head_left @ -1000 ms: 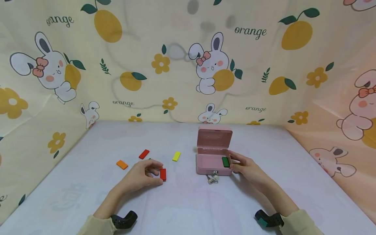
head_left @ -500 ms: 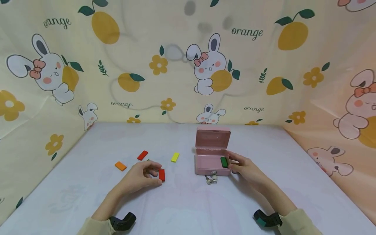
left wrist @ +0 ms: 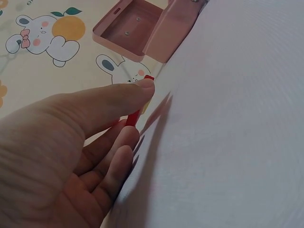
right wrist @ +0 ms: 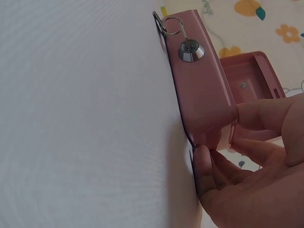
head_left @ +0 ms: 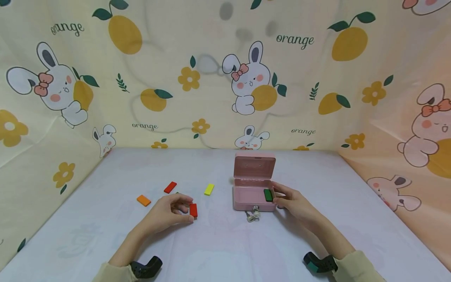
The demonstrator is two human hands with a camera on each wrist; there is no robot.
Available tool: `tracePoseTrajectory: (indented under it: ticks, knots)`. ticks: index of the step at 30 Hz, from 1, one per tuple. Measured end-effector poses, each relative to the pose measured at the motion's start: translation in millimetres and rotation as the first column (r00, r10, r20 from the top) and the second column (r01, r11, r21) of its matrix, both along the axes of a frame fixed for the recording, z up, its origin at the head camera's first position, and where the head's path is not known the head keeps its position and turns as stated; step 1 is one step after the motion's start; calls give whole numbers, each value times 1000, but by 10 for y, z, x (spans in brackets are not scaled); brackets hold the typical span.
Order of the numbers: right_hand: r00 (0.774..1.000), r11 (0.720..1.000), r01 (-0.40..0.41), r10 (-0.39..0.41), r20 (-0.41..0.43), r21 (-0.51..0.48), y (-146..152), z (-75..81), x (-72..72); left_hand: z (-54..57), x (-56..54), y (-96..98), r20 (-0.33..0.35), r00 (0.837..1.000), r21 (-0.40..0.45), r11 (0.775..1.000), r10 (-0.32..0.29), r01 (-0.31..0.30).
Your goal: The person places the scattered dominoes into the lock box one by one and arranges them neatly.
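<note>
My left hand point(head_left: 169, 211) pinches a red block point(head_left: 193, 210) between thumb and fingers, close over the white table. In the left wrist view the red block point(left wrist: 132, 118) is mostly covered by the thumb and fingers. My right hand point(head_left: 296, 201) grips the right side of a pink cash box point(head_left: 243, 204), whose lid point(head_left: 254, 167) stands up. A green block point(head_left: 268, 195) leans inside the box at its right wall. In the right wrist view, the right hand point(right wrist: 256, 161) has its fingers at the box's corner and side wall.
On the table lie an orange block point(head_left: 143, 200), another red block point(head_left: 170, 187) and a yellow block point(head_left: 209, 189). A bit of green shows behind the left hand. Keys point(head_left: 252, 216) hang from the box's front lock. A printed cloth point(head_left: 211, 98) backs the table.
The head view has shifted slightly, so everything appears a little further left. Both hands keep their hold, and the blocks and box stay in place.
</note>
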State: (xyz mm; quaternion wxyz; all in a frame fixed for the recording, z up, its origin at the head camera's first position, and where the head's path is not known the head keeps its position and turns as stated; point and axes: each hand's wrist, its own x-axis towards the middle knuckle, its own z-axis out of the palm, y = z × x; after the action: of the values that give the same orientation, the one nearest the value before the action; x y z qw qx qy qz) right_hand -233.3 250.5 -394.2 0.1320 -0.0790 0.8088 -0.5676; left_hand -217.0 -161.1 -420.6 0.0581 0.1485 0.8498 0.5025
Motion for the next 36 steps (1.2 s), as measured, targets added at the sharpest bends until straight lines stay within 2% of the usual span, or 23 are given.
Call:
tracePoseTrajectory:
  ticks: [9,23,36]
  knots:
    - [1000,999,-7,7,-4,-37,6,-22,6,-1,-1,3,-8,1000,10,1000,-5,5]
    - [999,999,-21,20,-29,-30,8,11,15,47,29,32,-9,1000,38,999,6,-6]
    - [1000,1000,-14,13,-17,-25,-1,6,13,32,26,16,-20,1000,45,999,5,-4]
